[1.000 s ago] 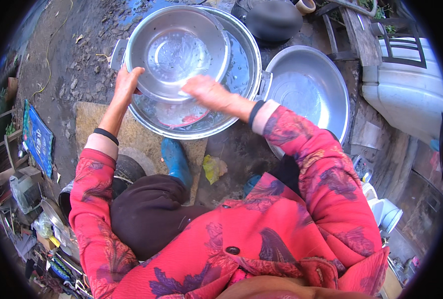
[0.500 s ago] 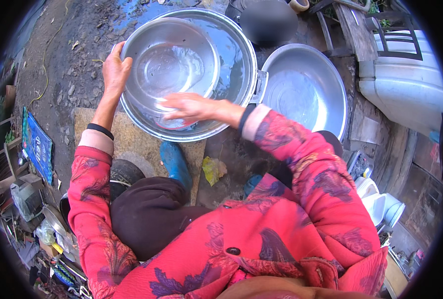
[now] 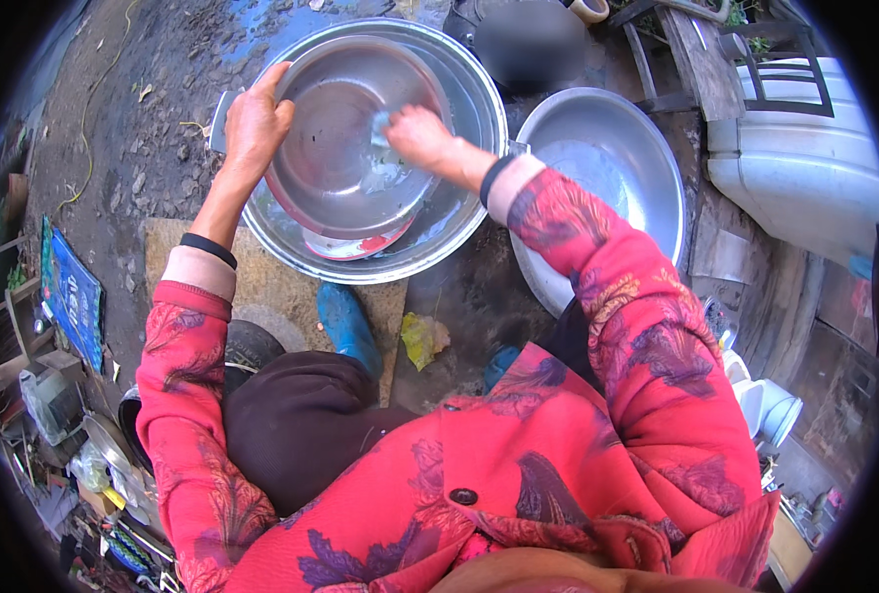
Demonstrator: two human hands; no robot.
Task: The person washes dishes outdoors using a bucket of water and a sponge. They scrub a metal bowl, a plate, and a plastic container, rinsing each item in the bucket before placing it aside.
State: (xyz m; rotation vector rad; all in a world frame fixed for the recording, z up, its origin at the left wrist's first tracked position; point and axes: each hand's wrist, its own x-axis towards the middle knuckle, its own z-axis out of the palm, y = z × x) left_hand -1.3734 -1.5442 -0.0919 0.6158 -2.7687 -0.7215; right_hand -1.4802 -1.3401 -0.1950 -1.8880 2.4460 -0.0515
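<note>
From the head camera, the left hand (image 3: 253, 124) gripped the left rim of a shiny metal bowl (image 3: 345, 138), fingers curled over the edge. The bowl sat tilted inside a big metal basin (image 3: 459, 212) on the wet ground. The right hand (image 3: 418, 136) was closed around a small pale cloth (image 3: 382, 124), pressing it inside the bowl. Another wide metal pan (image 3: 617, 168) lay just beside the basin, to the right.

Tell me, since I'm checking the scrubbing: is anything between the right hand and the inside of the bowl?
Only a small pale cloth, pressed by the right hand against the inside of the bowl. The left hand grips its rim directly.
</note>
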